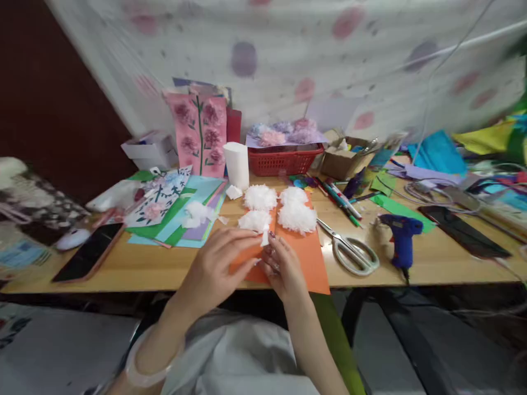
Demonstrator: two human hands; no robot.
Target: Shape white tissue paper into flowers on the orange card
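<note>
Over the front of the orange paper (315, 263), my two hands meet at a small piece of white tissue paper (265, 236). My right hand (286, 269) pinches this piece between thumb and bent fingers. From the other side, the curved fingers of my left hand (218, 269) reach it at their tips, its thumb lower down. Just beyond my fingertips, several fluffy white paper pom-poms (297, 216) sit on the orange sheet, one partly behind my left fingers. Loose crumpled white tissue (196, 214) lies on coloured sheets (164, 233) to the left.
Scissors (354, 255), a blue glue gun (403, 236) and a phone (465, 230) lie to the right. A white roll (236, 167) stands behind the pom-poms, beside a red basket (284, 160). Another phone (90, 252) is at left, near the table's front edge.
</note>
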